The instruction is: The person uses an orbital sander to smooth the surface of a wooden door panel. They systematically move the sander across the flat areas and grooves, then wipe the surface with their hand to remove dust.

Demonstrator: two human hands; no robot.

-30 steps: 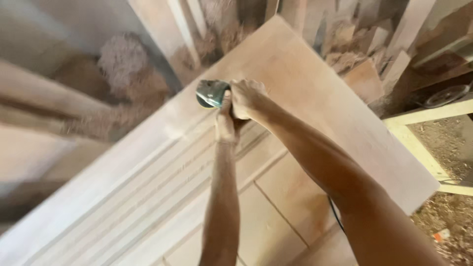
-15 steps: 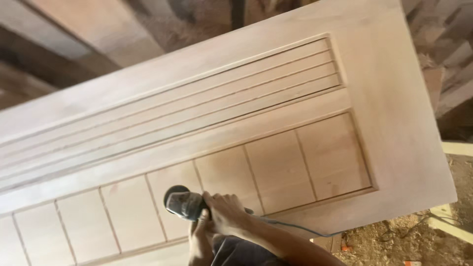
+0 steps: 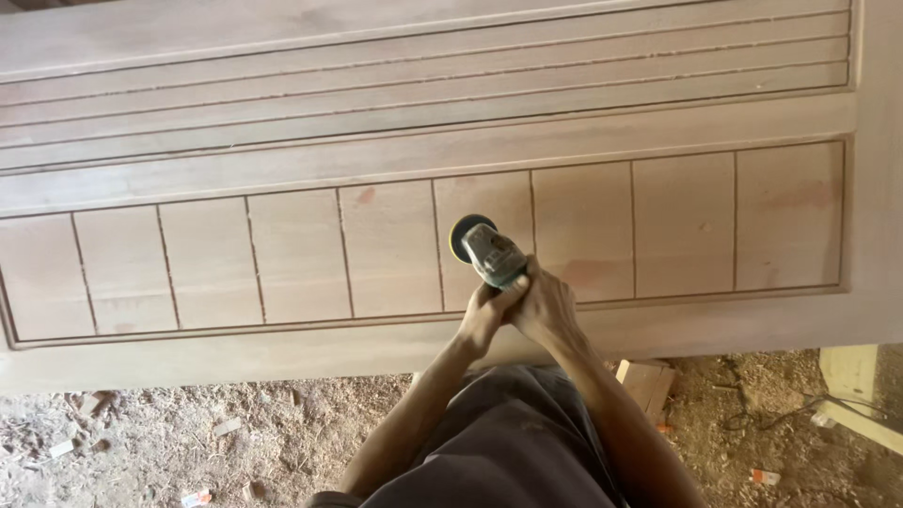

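Pale wood door fills most of the head view, lying flat w/ long edge toward the person. Upper part has long horizontal grooves; lower part is a row of upright rectangular panels split by thin grooves, framed by a border groove.

Handheld sander, grey body w/ dark round pad at its far end, sits on the lower panel row approx centre frame, pad touching the wood near a groove between two panels. Body angles back toward the person.

Both hands on the tool's rear end. Left hand wraps it from the left, fingers curled tight round the body. Right hand closes over it from the right, fingers folded shut on the same grip, touching the left hand. Both forearms run down to bottom of frame; dark clothing between them.

Below the door edge: dirt floor w/ sawdust, wood chips, small scraps. Small wood block on the floor just right of the right forearm. Pale wood frame piece at far right bottom, thin dark cord trailing on the floor beside it.

Only one view.
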